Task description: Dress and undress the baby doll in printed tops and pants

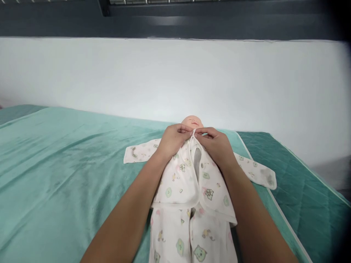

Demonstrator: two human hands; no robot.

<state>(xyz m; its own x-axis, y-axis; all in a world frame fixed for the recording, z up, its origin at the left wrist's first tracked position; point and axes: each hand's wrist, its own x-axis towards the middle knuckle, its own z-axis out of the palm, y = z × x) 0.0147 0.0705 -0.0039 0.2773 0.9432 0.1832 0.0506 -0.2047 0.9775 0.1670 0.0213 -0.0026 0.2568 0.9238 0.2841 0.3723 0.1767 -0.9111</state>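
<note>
A baby doll [193,121] lies on its back, its head toward the wall. It wears a white baby jacket [175,182] printed with small animals, and matching trousers [178,237]. At the neck, my left hand [177,137] pinches one front edge of the jacket. My right hand [214,140] pinches the other edge, and the fingertips of both hands nearly meet below the doll's chin. Below that point the jacket front hangs apart in a narrow gap. Both sleeves stretch out sideways, with no doll hands showing at the cuffs.
A light green blanket [68,164] covers the bed under the doll. At the right a darker green quilted cover [296,182] shows past the blanket's pale edge. A white wall [137,76] stands behind, with a dark frame [192,22] above it.
</note>
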